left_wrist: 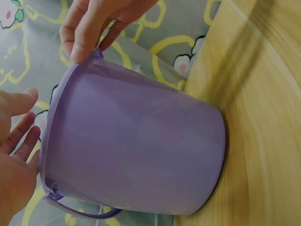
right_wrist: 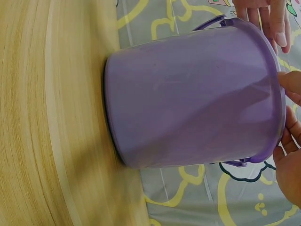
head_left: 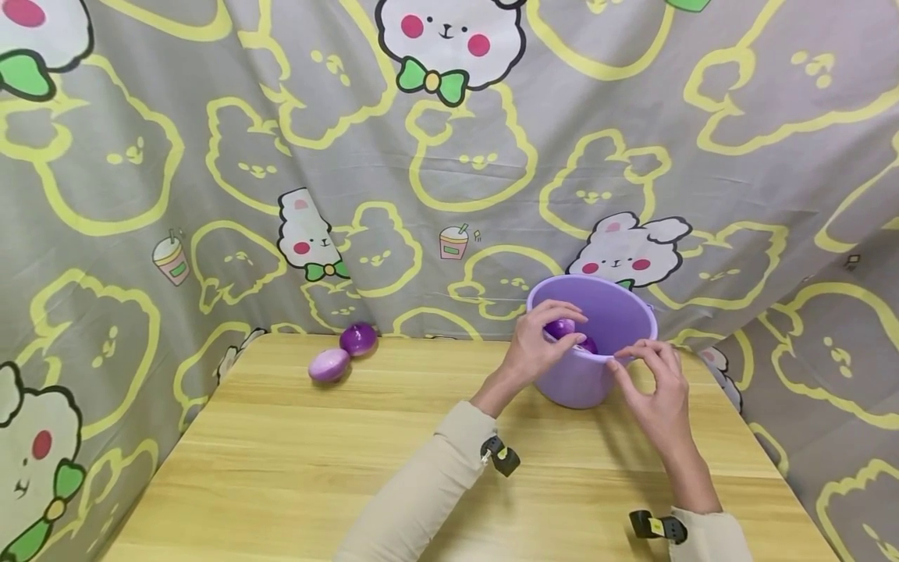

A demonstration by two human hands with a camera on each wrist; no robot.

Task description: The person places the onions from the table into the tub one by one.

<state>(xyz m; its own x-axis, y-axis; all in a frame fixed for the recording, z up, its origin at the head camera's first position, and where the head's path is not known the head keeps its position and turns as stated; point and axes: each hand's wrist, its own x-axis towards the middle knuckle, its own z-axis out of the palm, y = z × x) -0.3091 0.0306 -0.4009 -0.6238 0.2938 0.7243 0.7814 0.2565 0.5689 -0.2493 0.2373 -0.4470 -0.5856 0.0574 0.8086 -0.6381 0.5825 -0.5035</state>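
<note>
The purple bucket (head_left: pixel 576 382) stands upright on the table. My left hand (head_left: pixel 537 343) is at its left rim, thumb and fingers apart; in the left wrist view the left hand (left_wrist: pixel 16 155) has a gap between thumb and fingertips. Glossy purple onions (head_left: pixel 562 329) show inside the bucket just past that hand, partly hidden by it and the rim. On the near right rim, my right hand (head_left: pixel 656 390) pinches the edge between thumb and fingers; the right wrist view also has this right hand (right_wrist: pixel 289 165) at the rim.
Two more onions lie at the table's back left: a dark purple one (head_left: pixel 358 339) and a paler one (head_left: pixel 328 364) next to it. A patterned curtain (head_left: pixel 449 179) hangs behind the wooden table (head_left: pixel 316 453). The bucket's handle (left_wrist: pixel 84 214) hangs down at its side.
</note>
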